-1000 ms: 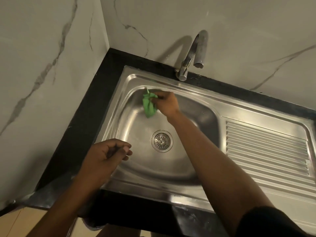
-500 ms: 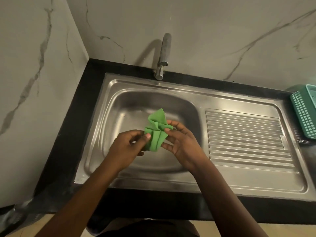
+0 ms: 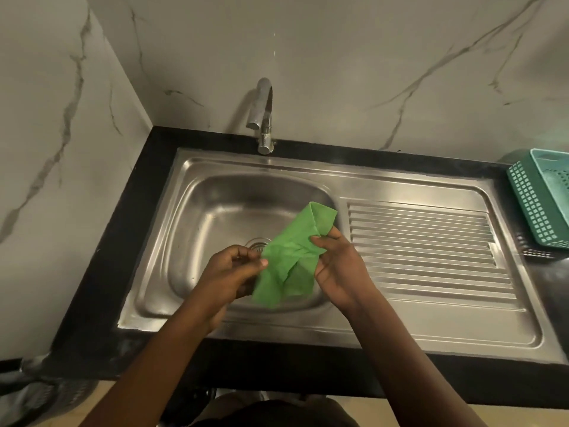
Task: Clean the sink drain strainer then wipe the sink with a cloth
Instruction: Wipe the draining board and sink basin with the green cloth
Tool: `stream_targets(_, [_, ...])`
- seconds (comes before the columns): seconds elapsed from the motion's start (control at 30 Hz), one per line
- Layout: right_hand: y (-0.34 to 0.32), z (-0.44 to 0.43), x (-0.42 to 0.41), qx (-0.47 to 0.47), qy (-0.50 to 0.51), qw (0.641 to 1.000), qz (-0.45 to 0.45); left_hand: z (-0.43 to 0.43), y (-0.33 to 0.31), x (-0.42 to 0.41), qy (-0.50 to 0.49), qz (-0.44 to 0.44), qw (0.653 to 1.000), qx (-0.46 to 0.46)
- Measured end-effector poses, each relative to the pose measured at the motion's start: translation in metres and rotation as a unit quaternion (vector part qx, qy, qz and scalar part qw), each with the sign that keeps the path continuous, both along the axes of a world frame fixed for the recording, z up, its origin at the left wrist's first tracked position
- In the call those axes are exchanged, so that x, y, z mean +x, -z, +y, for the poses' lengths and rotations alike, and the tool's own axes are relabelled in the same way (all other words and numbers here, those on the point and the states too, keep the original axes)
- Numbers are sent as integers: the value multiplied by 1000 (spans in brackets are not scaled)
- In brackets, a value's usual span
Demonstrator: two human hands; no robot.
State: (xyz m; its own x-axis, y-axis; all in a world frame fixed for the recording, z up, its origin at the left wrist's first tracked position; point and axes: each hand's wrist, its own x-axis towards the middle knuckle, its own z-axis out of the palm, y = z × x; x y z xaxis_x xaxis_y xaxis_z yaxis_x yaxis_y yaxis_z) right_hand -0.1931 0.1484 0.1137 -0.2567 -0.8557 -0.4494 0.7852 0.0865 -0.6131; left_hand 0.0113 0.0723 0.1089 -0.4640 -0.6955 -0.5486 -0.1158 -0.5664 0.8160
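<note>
Both hands hold a green cloth (image 3: 289,257) above the front of the steel sink (image 3: 215,211). My left hand (image 3: 231,272) pinches the cloth's left edge between thumb and fingers. The cloth's right side is gripped by my right hand (image 3: 338,266), and a folded end sticks up past its fingers. Only the top rim of the round drain strainer (image 3: 257,242) shows in the basin floor; the cloth and my left hand hide the rest.
A chrome tap (image 3: 263,118) rises behind the basin. The ribbed drainboard (image 3: 431,251) lies to the right. A teal plastic basket (image 3: 542,201) stands on the black counter (image 3: 123,241) at the far right. Marble walls close the back and left.
My right hand brought the cloth away from the basin's back wall to the front. My left hand joined it, and both hands have spread the bunched cloth wider.
</note>
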Motion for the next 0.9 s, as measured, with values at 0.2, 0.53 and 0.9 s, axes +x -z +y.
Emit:
stream_targets(0.2, [-7, 14, -28, -4, -45, 997, 56, 23, -7, -27, 58, -12, 997, -48])
stream_targets(0.53, [-11, 37, -64, 35, -214, 970, 107, 53, -7, -59, -43, -102, 985, -132])
stream_targets(0.9, [-23, 54, -68, -50, -241, 951, 186, 84, -17, -84, -99, -146, 942, -285])
